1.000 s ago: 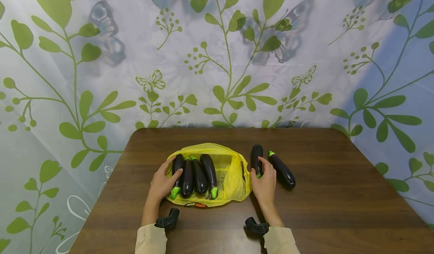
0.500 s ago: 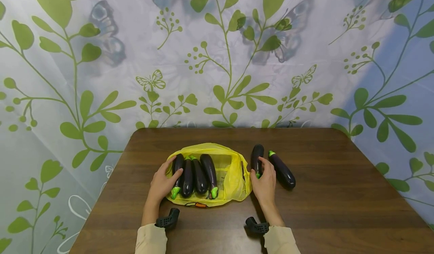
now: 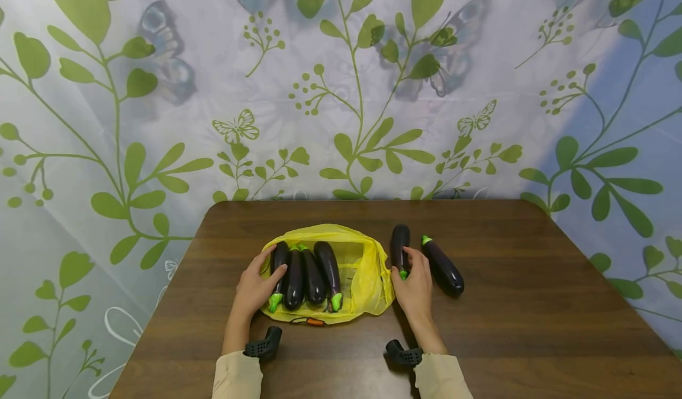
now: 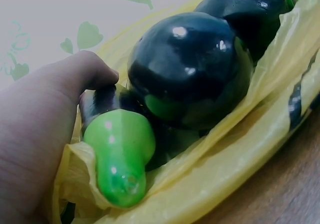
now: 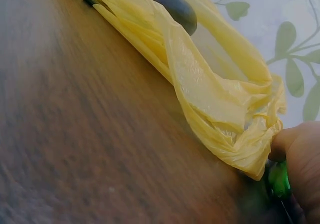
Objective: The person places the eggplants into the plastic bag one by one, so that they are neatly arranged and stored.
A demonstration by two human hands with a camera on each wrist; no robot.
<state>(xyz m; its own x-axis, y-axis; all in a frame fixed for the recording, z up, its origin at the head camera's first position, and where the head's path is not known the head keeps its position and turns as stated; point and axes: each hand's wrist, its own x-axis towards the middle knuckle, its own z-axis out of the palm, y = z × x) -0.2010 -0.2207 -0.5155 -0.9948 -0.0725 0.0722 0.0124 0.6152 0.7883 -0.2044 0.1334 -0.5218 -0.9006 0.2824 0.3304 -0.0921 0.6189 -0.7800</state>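
Note:
My left hand [image 3: 256,286] grips the leftmost eggplant [image 3: 280,255] inside a yellow plastic bag [image 3: 367,283], thumb on top and fingers along the bag's left side. In the left wrist view its green stem end [image 4: 122,149] points toward the camera. Several dark eggplants lie side by side in the bag's left part. Just right of the bag, my right hand [image 3: 414,283] holds another eggplant [image 3: 400,239], stem toward me. The right wrist view shows the thumb right at the bag's crumpled edge, with the green stem [image 5: 278,179] below it, mostly hidden by the hand.
One more eggplant [image 3: 443,267] lies slantwise on the brown wooden table [image 3: 511,328], right of my right hand. A leaf-patterned cloth [image 3: 330,115] hangs behind the table's far edge. An orange tag [image 3: 315,322] sits on the bag's near rim.
My right hand and the eggplant in it have shifted slightly left, toward the bag. My left hand and the eggplants in the bag stay where they were.

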